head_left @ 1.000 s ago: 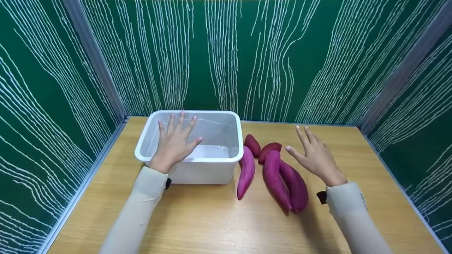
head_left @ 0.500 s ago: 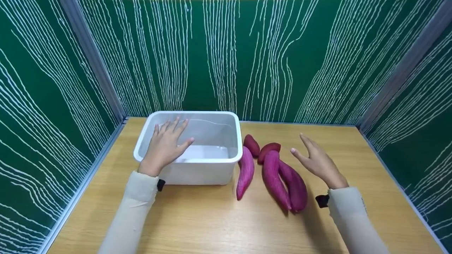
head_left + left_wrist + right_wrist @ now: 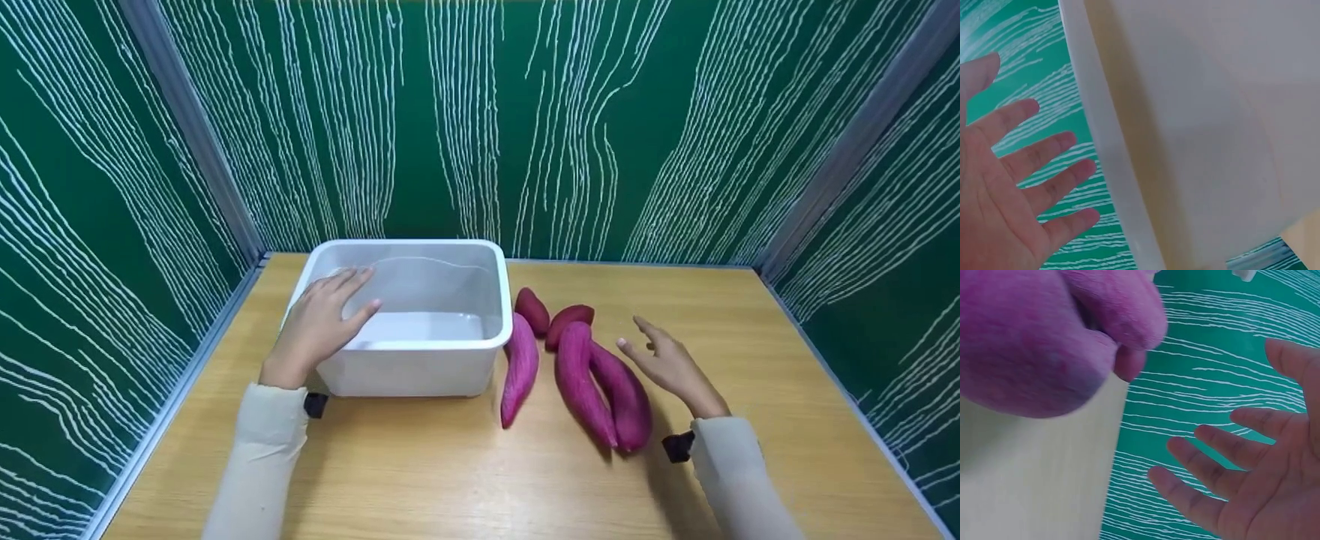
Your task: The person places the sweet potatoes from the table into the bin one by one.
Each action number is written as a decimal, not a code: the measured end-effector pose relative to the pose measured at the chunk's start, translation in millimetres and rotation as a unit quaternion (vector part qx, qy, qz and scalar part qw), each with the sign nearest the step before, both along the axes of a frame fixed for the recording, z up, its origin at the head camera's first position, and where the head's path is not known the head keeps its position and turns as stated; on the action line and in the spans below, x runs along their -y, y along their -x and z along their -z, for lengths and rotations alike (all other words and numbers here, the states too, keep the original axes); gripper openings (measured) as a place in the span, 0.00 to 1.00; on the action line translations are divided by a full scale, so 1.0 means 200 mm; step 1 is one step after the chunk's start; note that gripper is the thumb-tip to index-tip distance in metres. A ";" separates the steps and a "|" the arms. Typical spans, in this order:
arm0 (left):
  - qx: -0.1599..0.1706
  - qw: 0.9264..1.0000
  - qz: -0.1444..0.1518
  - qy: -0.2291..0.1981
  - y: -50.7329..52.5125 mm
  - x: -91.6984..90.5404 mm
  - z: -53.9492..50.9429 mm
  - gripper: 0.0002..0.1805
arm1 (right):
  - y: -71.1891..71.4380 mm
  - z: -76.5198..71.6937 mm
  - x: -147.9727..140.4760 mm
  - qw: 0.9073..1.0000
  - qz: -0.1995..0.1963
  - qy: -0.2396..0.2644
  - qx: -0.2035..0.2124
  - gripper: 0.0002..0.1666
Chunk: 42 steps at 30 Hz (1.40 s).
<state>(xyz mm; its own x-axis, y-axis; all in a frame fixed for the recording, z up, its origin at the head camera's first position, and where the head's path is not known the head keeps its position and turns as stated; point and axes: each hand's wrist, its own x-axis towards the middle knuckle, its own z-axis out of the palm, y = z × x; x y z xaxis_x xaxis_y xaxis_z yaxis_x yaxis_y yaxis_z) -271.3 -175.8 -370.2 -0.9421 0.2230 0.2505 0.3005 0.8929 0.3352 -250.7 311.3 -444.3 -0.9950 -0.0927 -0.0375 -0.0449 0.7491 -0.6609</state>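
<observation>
My left hand (image 3: 319,322) hovers by the left rim of a white plastic bin (image 3: 420,371), fingers extended and holding nothing. The left wrist view shows its spread fingers (image 3: 1044,157) apart from the bin wall (image 3: 1213,140). Inside, the bin's visible floor is bare. My right hand (image 3: 671,369) is just right of the purple sweet potatoes, fingers loosely bent and holding nothing. Nearest it are two long curved sweet potatoes (image 3: 624,397), side by side. A slimmer sweet potato (image 3: 520,371) lies close to the bin, and two smaller reddish ones (image 3: 568,327) lie behind.
The wooden table (image 3: 480,480) carries the bin on its left half and the sweet potatoes right of centre. Green panels (image 3: 675,112) with white wavy lines stand at the back and both sides, joined by grey posts (image 3: 847,150).
My left hand has moved left and toward me, from over the bin's opening to its left rim. My right hand has come lower and nearer. The sweet potatoes and bin stay put.
</observation>
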 end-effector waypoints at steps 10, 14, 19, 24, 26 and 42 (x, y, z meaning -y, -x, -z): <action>0.055 0.998 -0.006 -0.032 -0.04 0.11 0.03 0.36 | -0.03 0.09 -0.01 0.998 0.011 0.003 0.058 0.49; 0.073 0.996 -0.002 -0.043 -0.05 0.15 0.04 0.37 | -0.04 0.12 -0.02 0.996 0.010 0.015 0.086 0.49; 0.064 0.996 0.033 -0.058 -0.06 0.20 0.05 0.34 | -0.07 0.16 -0.03 0.995 0.003 0.028 0.100 0.50; 0.088 0.991 0.046 -0.090 -0.06 0.24 0.08 0.35 | -0.08 0.18 -0.04 0.993 -0.002 0.037 0.114 0.50; 0.100 0.989 0.042 -0.103 -0.07 0.25 0.08 0.34 | -0.08 0.18 -0.03 0.992 -0.003 0.040 0.121 0.51; 0.132 0.983 0.039 -0.119 -0.09 0.28 0.07 0.13 | -0.09 0.26 -0.06 0.988 -0.003 0.046 0.148 0.50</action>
